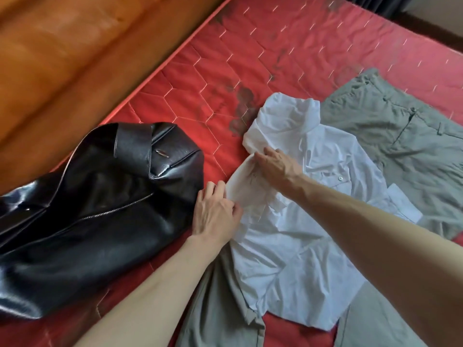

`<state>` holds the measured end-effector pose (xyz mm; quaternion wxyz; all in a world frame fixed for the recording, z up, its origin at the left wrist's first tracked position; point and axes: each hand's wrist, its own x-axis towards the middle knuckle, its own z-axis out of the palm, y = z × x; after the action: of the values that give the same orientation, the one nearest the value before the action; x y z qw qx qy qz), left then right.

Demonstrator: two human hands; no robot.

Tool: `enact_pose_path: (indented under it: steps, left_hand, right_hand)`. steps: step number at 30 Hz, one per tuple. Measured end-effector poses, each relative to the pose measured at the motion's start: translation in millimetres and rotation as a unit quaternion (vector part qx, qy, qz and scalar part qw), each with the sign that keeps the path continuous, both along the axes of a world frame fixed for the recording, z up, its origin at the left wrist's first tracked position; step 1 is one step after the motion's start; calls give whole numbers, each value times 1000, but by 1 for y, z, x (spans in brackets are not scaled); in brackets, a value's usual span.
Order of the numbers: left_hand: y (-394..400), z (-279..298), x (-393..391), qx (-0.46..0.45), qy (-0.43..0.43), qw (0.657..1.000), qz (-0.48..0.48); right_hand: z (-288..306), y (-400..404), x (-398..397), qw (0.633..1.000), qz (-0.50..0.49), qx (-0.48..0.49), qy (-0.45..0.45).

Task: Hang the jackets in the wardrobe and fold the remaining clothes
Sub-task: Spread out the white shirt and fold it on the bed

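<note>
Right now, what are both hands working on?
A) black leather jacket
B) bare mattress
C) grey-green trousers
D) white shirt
D: the left hand and the right hand both hold the left side of the white shirt, which lies over the grey-green trousers; the black leather jacket lies untouched beside it on the red mattress.

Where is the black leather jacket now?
In the head view, the black leather jacket lies at left on the red mattress, beside the left hand.
</note>
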<state>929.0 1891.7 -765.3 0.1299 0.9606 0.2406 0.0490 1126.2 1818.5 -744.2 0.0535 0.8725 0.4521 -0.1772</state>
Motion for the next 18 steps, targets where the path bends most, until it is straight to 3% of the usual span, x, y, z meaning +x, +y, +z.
enact_pose_path:
  steps: [5,11,15,18]
  left_hand:
    - [-10,28,0,-75,6,996,50]
    - [-44,84,9,-192,101,970,112]
    - [-67,158,15,-168,127,975,76]
    - [-76,224,24,-105,138,981,87]
  right_hand:
    - [39,-50,13,996,-13,18,-84]
    - [108,-114,13,982,-54,62,-169]
    - [181,-149,-10,959,5,125,-253]
    - [245,-179,-31,946,14,187,-265]
